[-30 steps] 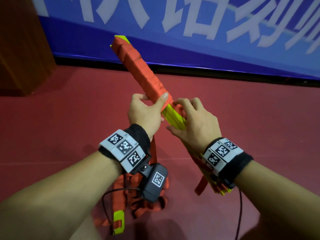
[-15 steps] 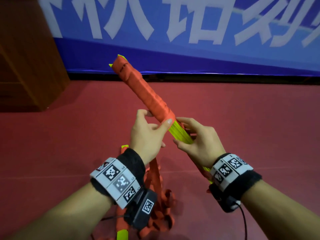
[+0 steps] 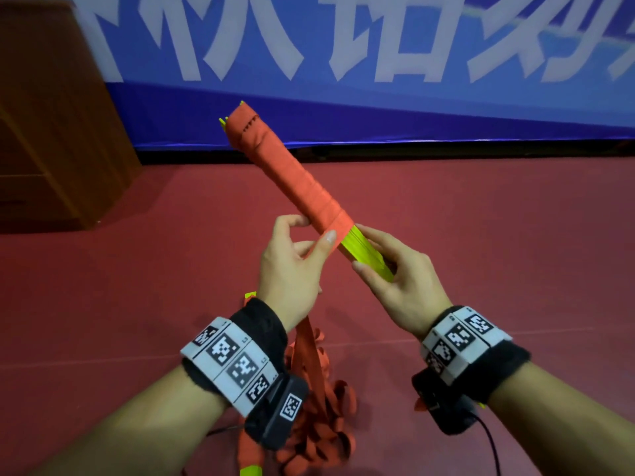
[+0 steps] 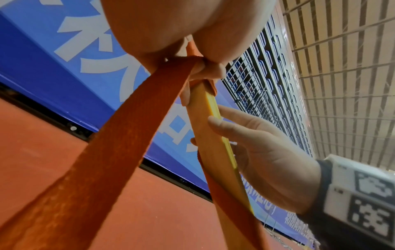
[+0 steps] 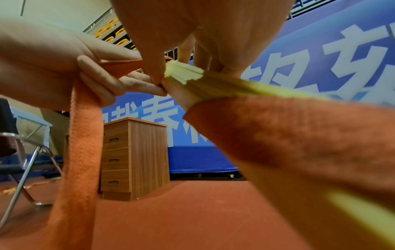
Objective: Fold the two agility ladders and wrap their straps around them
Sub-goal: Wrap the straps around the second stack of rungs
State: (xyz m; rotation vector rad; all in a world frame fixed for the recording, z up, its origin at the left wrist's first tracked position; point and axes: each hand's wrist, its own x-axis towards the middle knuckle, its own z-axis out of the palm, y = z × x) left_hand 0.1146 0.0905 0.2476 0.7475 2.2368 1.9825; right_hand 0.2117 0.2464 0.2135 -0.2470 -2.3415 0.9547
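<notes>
Leftmost in the head view stands a wooden drawer cabinet [image 3: 58, 132] against the blue banner [image 3: 378, 108]; its three drawers are closed in the right wrist view, so their contents cannot be told. Beside it in that same view sits a metal-legged chair [image 5: 23, 160], well apart from the hands. Lower down on the red floor [image 3: 120, 286], under the left wrist, lies a loose heap of orange strap [image 3: 323, 417] with a bit of yellow rung showing at the bottom edge; whether this belongs to the second ladder cannot be told. Moving right, the left hand [image 3: 292, 269] is curled around the folded agility ladder [image 3: 292, 180], thumb pressed on the lower edge of the orange wrapping, and it also grips the free strap [image 4: 119, 135], which runs from its fingers down toward the floor. That ladder is a tight bundle of yellow rungs held in the air, tilted so its wrapped end points up and away to the left toward the banner, while its bare yellow part slants down to the right. Orange webbing covers the bundle from the far tip to the left thumb, in close turns. Just right of the thumb, the right hand [image 3: 402, 283] holds the uncovered yellow rungs [image 3: 367, 259], with its thumb on the near side and its fingers curled on the far side. Both hands sit close together on the bundle, almost touching. Black wrist bands with white coded markers [image 3: 233, 362] ride on both forearms.
</notes>
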